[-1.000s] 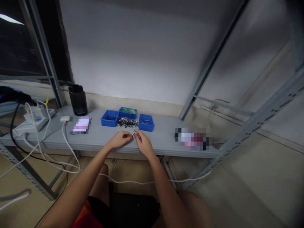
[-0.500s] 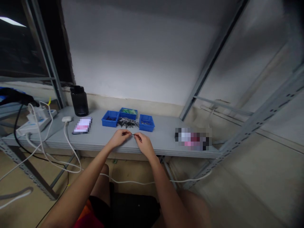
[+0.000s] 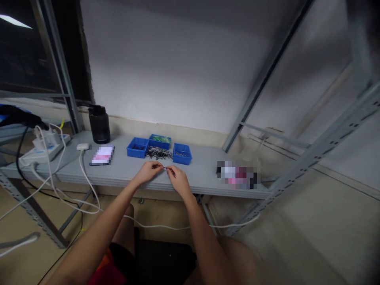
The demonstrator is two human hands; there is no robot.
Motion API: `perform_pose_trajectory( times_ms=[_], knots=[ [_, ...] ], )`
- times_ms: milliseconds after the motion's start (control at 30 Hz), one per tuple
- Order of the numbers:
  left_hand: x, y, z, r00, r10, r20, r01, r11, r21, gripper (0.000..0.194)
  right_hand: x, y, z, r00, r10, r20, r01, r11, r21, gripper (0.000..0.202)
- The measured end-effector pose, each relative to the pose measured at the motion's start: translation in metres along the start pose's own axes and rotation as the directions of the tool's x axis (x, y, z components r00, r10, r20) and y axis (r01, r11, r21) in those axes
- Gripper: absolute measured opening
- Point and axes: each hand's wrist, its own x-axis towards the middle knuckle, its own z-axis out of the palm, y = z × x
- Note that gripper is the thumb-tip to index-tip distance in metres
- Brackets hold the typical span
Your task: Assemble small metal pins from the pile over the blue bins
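Near the front edge of the grey table [image 3: 124, 170], my left hand [image 3: 150, 171] and my right hand [image 3: 177, 177] face each other. Their fingertips pinch a thin dark rod-like piece [image 3: 165, 168] between them, one end in each hand; it is too small to name more exactly. Just beyond the hands lies a pile of slim black and silver metal pieces [image 3: 158, 153]. Around that pile stand a left blue bin [image 3: 135, 153] with dark pieces, a rear blue bin [image 3: 160, 145] with green contents, and a right blue bin [image 3: 182, 160] with small metallic pieces.
A black bottle [image 3: 99, 124] stands at the back left, with a phone [image 3: 102, 155] in front of it. White cables run from a power strip [image 3: 44, 152] over the left edge. A blurred-out object [image 3: 237, 174] lies at the right. Metal shelf posts [image 3: 246, 107] frame the table.
The view has shifted slightly. Both hands keep pinching the thin dark piece in nearly the same place, and the bins and pile stay where they were.
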Motion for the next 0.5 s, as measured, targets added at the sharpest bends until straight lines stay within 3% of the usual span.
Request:
perform_pose_trajectory(
  times_ms=[500],
  knots=[
    [-0.0005, 0.0002, -0.0009, 1.0, -0.007, 0.006, 0.007, 1.0, 0.012, 0.024, -0.0003, -0.0002, 0.0018, 1.0, 0.003, 0.006, -0.003, 1.0, -0.024, 0.021]
  ],
)
